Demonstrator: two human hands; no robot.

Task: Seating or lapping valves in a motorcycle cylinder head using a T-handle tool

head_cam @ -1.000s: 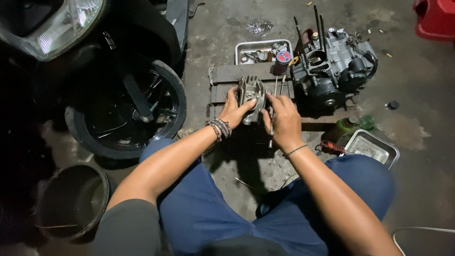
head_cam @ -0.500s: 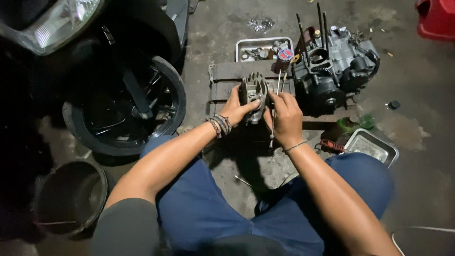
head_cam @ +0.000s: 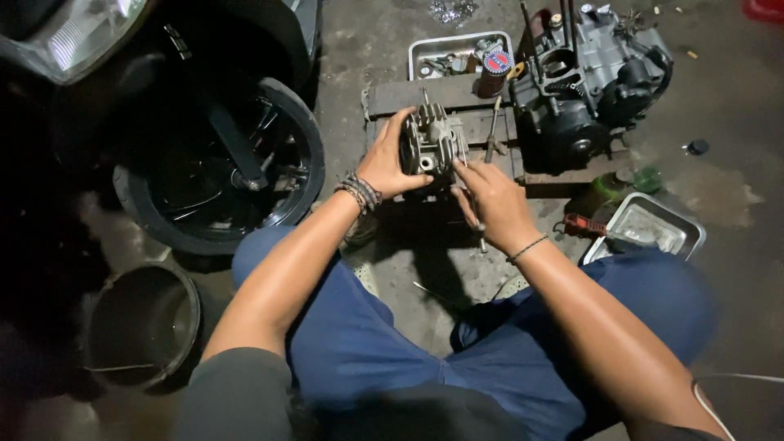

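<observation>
A grey finned engine cylinder head [head_cam: 430, 144] sits upright on a wooden pallet [head_cam: 392, 98] in front of me. My left hand [head_cam: 385, 163], with beaded bracelets on the wrist, grips its left side. My right hand [head_cam: 490, 204] is at the head's lower right face, fingers closed around a thin metal tool [head_cam: 482, 238] whose end sticks out below the palm. A dark motorcycle engine block [head_cam: 584, 82] with studs pointing up stands on the pallet to the right.
A scooter's front wheel [head_cam: 220, 163] stands at the left, with a dark bucket [head_cam: 143, 322] below it. A metal tray of small parts [head_cam: 453, 53] lies behind the pallet, another metal tray [head_cam: 649, 229] by my right knee. A screwdriver [head_cam: 492, 131] lies on the pallet.
My hands and the cylinder head stay in the same place on the pallet. My right hand has shifted a little lower on the head's right side.
</observation>
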